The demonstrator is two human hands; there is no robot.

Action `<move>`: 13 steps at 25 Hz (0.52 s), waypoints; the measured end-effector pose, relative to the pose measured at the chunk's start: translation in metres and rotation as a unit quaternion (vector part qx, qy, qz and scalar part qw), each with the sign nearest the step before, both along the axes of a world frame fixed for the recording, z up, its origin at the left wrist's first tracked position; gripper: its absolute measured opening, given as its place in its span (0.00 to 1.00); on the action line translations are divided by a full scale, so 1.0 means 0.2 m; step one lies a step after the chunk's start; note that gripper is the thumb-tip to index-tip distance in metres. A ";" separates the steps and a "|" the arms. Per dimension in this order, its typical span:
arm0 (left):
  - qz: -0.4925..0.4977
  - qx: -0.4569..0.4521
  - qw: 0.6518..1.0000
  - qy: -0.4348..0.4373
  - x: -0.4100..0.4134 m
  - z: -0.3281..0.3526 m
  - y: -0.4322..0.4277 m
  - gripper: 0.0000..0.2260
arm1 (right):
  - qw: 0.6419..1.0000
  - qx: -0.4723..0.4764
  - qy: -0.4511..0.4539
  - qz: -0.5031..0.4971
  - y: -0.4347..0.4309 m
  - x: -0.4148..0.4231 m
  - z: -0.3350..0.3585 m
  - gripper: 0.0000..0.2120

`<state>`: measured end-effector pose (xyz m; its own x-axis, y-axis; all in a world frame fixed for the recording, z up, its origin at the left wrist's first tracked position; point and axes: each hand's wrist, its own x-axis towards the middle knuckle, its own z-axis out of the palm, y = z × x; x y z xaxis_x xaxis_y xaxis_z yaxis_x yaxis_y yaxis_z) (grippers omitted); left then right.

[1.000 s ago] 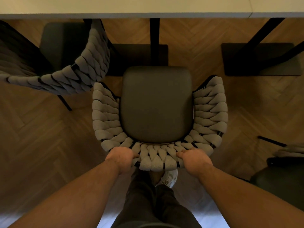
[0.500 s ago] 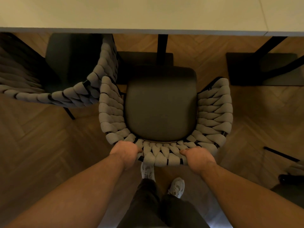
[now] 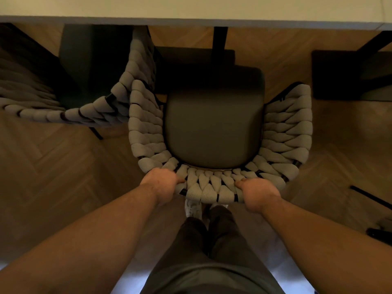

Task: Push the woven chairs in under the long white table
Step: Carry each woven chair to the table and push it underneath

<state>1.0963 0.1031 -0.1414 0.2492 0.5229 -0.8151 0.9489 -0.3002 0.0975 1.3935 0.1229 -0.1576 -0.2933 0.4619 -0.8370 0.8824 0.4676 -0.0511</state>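
Observation:
A woven chair (image 3: 214, 124) with a grey rope back and a dark seat cushion stands right in front of me, its front towards the long white table (image 3: 191, 9). My left hand (image 3: 163, 185) grips the left part of the curved backrest top. My right hand (image 3: 256, 194) grips the right part of the same rim. The seat's front edge lies in the table's shadow, short of the table edge. A second woven chair (image 3: 84, 102) stands to the left, partly under the table, its armrest touching the first chair's left side.
A black table leg (image 3: 220, 39) with a flat base plate stands just beyond the seat front. Another base plate (image 3: 347, 75) lies at the right. A dark chair part (image 3: 379, 232) shows at the right edge. My legs and white shoes (image 3: 193, 209) are behind the chair on herringbone wood floor.
The chair has slid forward towards the table with both hands holding its backrest, and it has closed up against the left chair. I have stepped forward after it.

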 end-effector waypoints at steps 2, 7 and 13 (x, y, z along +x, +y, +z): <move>0.029 -0.026 0.999 -0.013 -0.03 0.03 0.02 0.25 | 0.999 -0.033 -0.001 0.006 0.05 0.00 0.01 0.34; 0.171 0.114 0.976 -0.071 -0.09 0.03 0.02 0.23 | 0.995 -0.095 0.001 0.016 0.12 -0.02 0.00 0.44; 0.493 0.258 0.829 -0.053 -0.29 -0.05 0.05 0.43 | 0.990 -0.128 0.058 -0.001 0.09 -0.15 -0.05 0.45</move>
<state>1.0388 0.1129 -0.1505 -0.4508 0.7870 -0.4213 0.7513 0.5893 0.2970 1.3631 0.1418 -0.1681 -0.3933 0.2404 -0.8874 0.8650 0.4237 -0.2686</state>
